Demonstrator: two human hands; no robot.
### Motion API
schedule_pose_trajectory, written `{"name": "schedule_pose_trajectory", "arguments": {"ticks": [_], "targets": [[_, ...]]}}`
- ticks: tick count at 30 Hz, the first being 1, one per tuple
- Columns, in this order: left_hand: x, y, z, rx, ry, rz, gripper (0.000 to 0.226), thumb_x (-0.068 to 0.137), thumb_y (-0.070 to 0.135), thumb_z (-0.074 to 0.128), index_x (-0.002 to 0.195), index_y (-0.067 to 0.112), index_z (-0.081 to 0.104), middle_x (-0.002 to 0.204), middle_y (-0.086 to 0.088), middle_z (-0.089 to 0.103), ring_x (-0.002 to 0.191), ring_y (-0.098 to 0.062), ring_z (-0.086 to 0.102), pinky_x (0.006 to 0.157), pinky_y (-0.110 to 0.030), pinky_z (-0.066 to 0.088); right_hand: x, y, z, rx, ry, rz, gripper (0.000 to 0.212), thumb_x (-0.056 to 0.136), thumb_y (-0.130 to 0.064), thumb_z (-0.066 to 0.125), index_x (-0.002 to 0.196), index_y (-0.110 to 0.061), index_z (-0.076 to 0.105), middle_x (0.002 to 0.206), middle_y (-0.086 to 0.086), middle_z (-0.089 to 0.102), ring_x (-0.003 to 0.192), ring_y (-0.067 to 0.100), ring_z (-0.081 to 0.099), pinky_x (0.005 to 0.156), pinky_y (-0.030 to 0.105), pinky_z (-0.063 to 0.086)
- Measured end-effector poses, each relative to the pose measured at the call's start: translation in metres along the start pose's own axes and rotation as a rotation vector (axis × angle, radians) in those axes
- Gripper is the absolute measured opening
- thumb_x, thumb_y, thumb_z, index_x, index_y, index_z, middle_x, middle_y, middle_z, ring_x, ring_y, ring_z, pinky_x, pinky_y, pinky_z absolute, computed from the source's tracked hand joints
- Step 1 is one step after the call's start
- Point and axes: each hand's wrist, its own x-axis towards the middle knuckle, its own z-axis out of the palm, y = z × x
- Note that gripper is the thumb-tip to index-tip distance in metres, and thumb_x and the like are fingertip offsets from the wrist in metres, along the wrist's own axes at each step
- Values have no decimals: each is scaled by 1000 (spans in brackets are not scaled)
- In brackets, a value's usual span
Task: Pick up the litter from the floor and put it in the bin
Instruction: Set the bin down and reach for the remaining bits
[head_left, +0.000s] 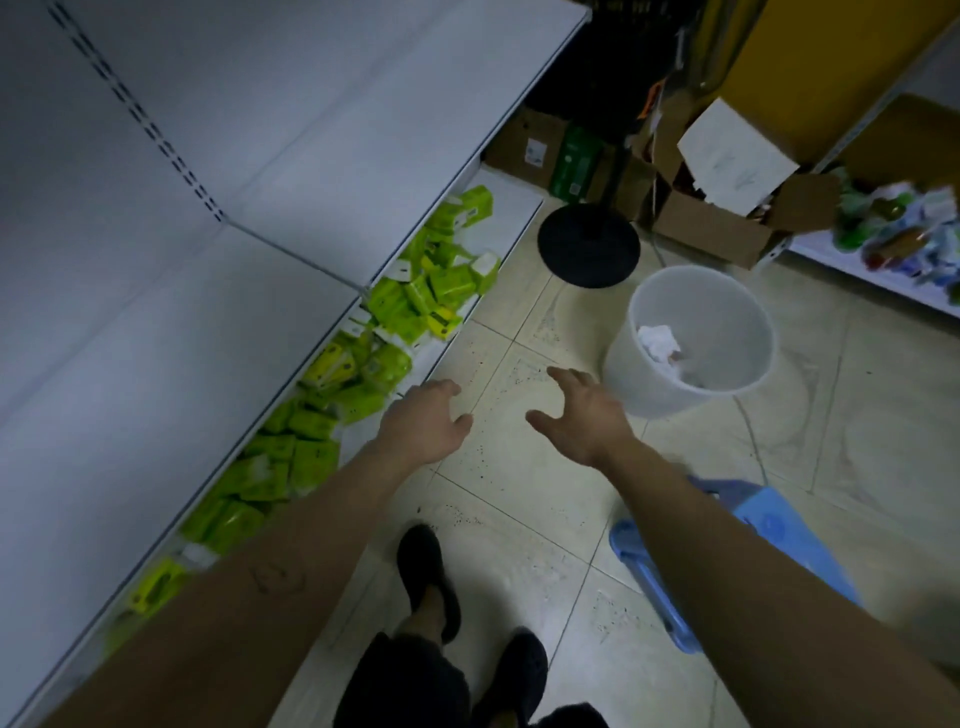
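White shelving (156, 260) fills the left. Its lowest tier is largely hidden by the tier above and by the left forearm. Green packets (415, 301) lie jumbled there, their print too small to read.

Left hand (423, 423): empty, fingers loosely bent, above the speckled tile floor (519, 493).

Right hand (582, 415): empty, fingers spread wide, near the bin.

Behind them stands a black round base (588, 244); its pole is lost in shadow.

The translucent white bin (623, 369) stands upright on the floor. The litter, crumpled white paper (658, 343), lies inside it.

The right forearm hides part of a blue plastic stool (769, 525).

An open cardboard box (711, 228) carries a white sheet with faint, unreadable marks.

Goods (904, 228) on the far-right shelf are blurred and cut off.
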Motion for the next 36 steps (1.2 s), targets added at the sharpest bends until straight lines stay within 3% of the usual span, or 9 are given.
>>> {"name": "schedule_pose_trajectory", "arguments": {"ticks": [7,14,20,22,24,27,30,33,36], "targets": [[110,-89,60,44,-97,-141,59,88,36,52,142,16,38,137,-14,52,122,-31,50,98,-44,45,111,1,89,63,-63,49,73,87,-52,55,148,-23,29,155,9,30,137,29,34,108,45,32],[270,-187,221,-30,-121,-199,60,86,37,56,141,18,40,143,-11,48,127,-29,47,99,-36,41,280,70,253,36,-125,-13,72,86,-55,54,147,-26,29,154,7,33,136,30,36,108,48,36],[399,-285,353,-26,-105,-197,71,89,37,55,149,19,22,159,-11,13,145,-28,16,117,-42,19,423,150,348,-159,-337,-140,71,90,-49,53,149,-23,25,153,10,34,136,30,36,108,41,35],[435,-305,379,-49,-38,-208,70,89,35,56,149,20,24,159,-11,4,145,-29,14,117,-42,19,466,160,355,-307,-508,-139,70,91,-47,53,150,-22,24,155,8,31,139,28,32,111,42,31],[463,-319,397,-36,5,-242,71,89,33,55,150,22,20,159,-10,0,142,-31,19,115,-45,23,499,159,355,-449,-526,-175,67,93,-44,52,150,-18,26,156,8,28,142,29,27,113,45,25],[491,-334,411,46,46,-326,72,88,28,53,150,20,17,156,-13,19,139,-34,28,112,-50,30,535,149,342,-548,-471,-244,59,95,-42,47,145,-13,35,153,12,33,139,31,33,111,47,27],[500,-339,418,91,140,-267,38,86,16,53,122,5,49,124,-18,57,114,-33,54,97,-43,45,553,137,316,-616,-387,-291,55,96,-43,46,140,-11,43,145,15,44,130,32,44,108,48,35],[477,-327,429,-36,63,-245,24,82,15,65,102,6,56,104,-11,67,96,-28,62,86,-39,51,541,136,303,-669,-155,-471,55,95,-41,50,142,-13,40,145,14,45,131,31,44,106,43,34],[462,-301,421,-222,65,-177,29,78,26,73,100,12,61,99,-4,69,89,-19,65,80,-31,51,523,166,318,-540,-247,-563,65,89,-44,59,145,-22,33,147,8,43,127,27,47,102,39,38]]}}
